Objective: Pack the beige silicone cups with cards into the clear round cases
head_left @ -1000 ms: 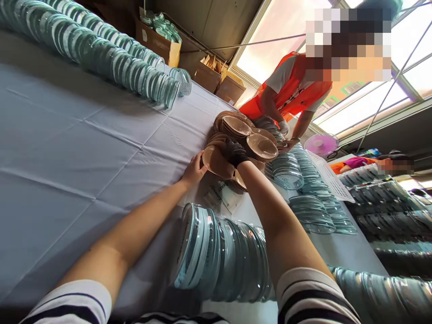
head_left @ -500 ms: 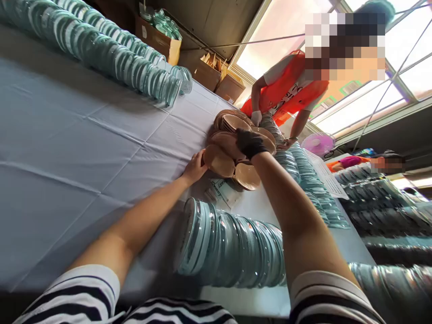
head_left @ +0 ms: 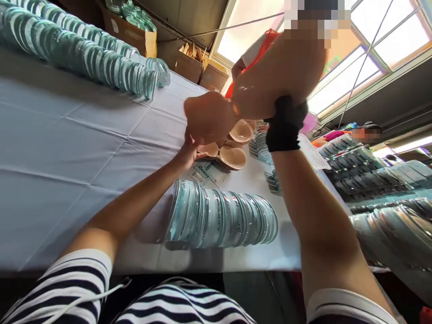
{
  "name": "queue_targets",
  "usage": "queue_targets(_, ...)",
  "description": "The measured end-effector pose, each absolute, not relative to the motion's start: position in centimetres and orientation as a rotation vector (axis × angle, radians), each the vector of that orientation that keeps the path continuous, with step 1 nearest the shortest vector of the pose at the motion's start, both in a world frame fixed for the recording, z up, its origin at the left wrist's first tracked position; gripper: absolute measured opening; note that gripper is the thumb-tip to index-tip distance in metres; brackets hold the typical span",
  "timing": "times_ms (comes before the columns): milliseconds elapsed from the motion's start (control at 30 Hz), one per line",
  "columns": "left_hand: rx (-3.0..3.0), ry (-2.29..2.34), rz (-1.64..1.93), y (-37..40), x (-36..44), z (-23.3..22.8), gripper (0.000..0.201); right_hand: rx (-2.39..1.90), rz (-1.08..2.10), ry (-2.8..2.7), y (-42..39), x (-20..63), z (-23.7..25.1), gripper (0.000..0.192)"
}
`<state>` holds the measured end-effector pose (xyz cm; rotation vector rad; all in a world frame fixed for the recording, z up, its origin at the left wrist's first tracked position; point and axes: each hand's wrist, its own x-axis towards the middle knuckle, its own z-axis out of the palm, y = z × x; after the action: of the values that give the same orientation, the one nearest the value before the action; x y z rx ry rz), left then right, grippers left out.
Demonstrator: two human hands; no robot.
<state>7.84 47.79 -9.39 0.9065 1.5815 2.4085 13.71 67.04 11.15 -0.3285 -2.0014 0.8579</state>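
A beige stick-on bra, two smooth cups joined in the middle, is raised above the table and tilted up to the right. My right hand, in a black glove, grips its larger-looking right cup from below; the fingers are mostly hidden behind it. My bare left hand is at the lower edge of the left cup, thumb side against it, other fingers partly spread beneath. Under the raised bra lies a pile of nested beige bras. A printed clear packet lies beside that pile.
Nearest me lies a row of round clear plastic cases. Long rows of similar cases run along the far left. Cardboard boxes stand beyond the table. A co-worker in orange is across from me, partly hidden by the bra. More stacked cases are at right.
My right hand has lifted a bra off the pile, upward and to the right. My left hand has stayed near the pile's left side, now at the raised cup. The view has shifted.
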Motion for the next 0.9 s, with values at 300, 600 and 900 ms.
queue_targets(300, 0.385, 1.381, 2.78, 45.5, 3.9, -7.9, 0.066, -0.577, 1.212, -2.262, 66.7, 17.7, 3.4, 0.034)
queue_targets(600, 0.427, 2.14, 2.266, 47.4, 4.0, -15.5, 0.086, -1.283, 0.886, -3.14, 73.8, 20.2, -2.4, 0.036)
queue_targets(900, 0.52, 2.441, 2.232, 48.2, 4.8, -16.2, 0.052, -0.427, 0.186, -3.625, 70.4, 17.6, -2.0, 0.039)
